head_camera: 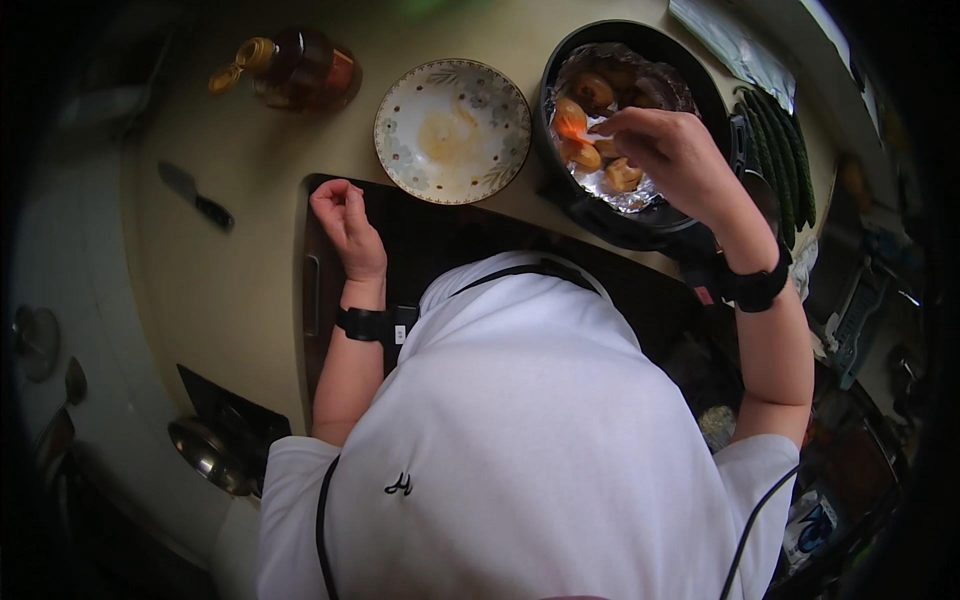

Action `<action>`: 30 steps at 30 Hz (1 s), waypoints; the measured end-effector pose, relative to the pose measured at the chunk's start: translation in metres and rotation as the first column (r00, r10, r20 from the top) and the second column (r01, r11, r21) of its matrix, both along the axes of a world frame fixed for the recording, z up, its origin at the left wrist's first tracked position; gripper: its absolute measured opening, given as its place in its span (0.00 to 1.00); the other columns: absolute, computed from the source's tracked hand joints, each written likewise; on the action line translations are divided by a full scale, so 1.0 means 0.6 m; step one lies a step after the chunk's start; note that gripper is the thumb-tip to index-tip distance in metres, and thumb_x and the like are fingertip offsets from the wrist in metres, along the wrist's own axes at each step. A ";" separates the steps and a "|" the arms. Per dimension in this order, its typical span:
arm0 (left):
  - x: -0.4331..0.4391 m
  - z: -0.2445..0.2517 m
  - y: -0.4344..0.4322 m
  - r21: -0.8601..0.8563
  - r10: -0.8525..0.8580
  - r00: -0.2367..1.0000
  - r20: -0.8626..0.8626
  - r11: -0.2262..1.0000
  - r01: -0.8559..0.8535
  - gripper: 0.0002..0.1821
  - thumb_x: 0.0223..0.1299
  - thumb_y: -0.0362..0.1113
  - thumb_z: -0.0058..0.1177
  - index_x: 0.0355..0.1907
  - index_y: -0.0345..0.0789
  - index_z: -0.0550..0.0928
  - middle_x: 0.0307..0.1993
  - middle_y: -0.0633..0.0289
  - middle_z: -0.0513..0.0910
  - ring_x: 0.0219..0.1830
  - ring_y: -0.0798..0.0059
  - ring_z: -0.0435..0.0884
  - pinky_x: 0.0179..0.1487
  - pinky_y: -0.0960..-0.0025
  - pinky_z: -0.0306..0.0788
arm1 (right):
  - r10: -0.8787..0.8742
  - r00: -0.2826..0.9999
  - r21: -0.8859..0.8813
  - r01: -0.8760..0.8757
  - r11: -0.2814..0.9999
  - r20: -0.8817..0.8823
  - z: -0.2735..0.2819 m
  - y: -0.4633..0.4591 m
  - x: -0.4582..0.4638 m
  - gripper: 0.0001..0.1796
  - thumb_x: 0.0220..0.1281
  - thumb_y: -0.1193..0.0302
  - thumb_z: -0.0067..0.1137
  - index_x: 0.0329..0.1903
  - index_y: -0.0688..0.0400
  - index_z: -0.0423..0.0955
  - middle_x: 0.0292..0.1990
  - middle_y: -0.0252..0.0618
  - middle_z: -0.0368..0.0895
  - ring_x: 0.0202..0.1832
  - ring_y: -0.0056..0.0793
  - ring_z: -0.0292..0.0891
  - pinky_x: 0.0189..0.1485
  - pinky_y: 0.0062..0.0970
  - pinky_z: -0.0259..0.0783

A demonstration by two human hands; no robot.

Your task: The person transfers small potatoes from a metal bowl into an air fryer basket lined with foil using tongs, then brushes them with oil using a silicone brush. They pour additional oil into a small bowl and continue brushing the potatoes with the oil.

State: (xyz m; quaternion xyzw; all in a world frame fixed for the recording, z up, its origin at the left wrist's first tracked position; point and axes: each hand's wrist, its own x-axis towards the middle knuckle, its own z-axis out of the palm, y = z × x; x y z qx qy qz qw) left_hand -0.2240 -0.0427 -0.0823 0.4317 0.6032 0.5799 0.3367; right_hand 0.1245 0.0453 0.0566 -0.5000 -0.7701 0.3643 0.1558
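Observation:
My right hand [667,150] pinches the pale handle of a basting brush with an orange head [571,120]. The brush head is against or just above browned, rounded pieces of food [622,175]. These lie on crumpled aluminium foil [634,199] inside a round black pot or air-fryer basket [555,45]; my hand covers part of it. Left of the basket stands a flower-patterned bowl [450,135] with a thin yellowish residue in the bottom. My left hand [351,225] hovers around the counter's front edge, fingers curled in, with nothing visible in it.
A bottle of amber liquid [307,69] with its yellow flip cap raised is at the upper left. Below it lies a knife [196,196] on the counter [247,150]. Several cucumbers [780,161] are right of the basket. A metal pan [210,454] sits at the lower left.

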 end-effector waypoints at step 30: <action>-0.012 -0.018 -0.026 -0.135 -0.175 0.972 0.157 0.971 0.196 0.10 0.71 0.34 0.47 0.51 0.35 0.70 0.43 0.66 0.72 0.44 0.82 0.70 0.52 0.77 0.66 | 0.451 0.839 -0.008 -0.471 0.882 0.303 -0.052 0.060 -0.246 0.10 0.66 0.70 0.50 0.42 0.59 0.79 0.28 0.49 0.82 0.33 0.52 0.80 0.38 0.42 0.76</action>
